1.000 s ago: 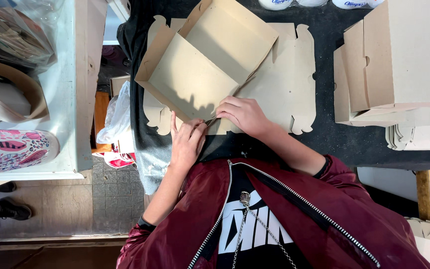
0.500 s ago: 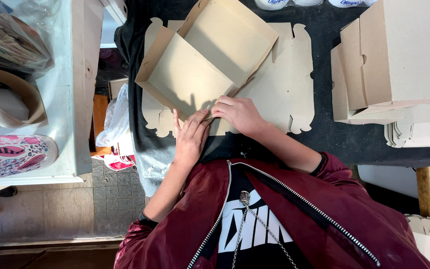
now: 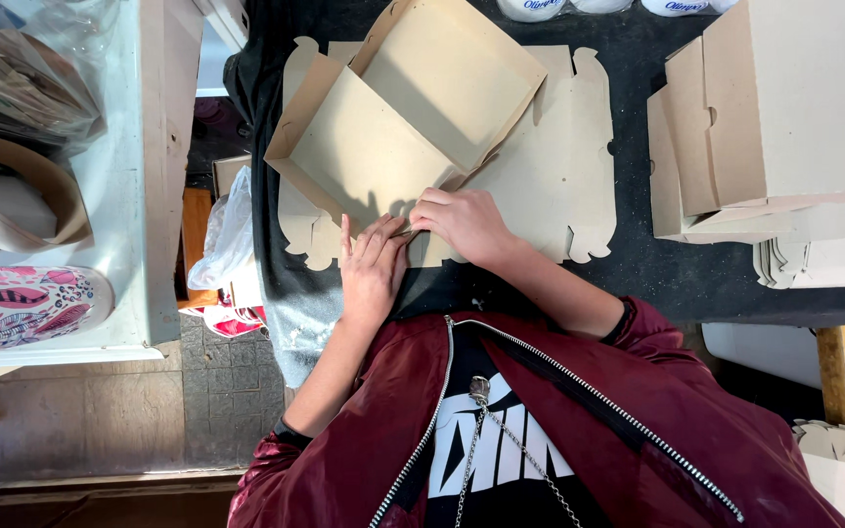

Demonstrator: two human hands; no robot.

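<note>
A half-folded brown cardboard box lies on a stack of flat die-cut cardboard blanks on the black table. My left hand rests flat, fingers together, on the near edge of the box's side panel. My right hand is beside it, fingers curled and pinching a small flap at the box's near corner. The fingertips of both hands almost meet there. Both sleeves are dark red.
Assembled cardboard boxes are stacked at the right on the black table. A white counter with bags and a patterned tin stands at the left. White cups line the far edge. A plastic bag hangs in the gap.
Both hands have shifted slightly along the box's near edge. My right hand's fingers have closed tighter on the corner flap, and the left hand has moved up against it.
</note>
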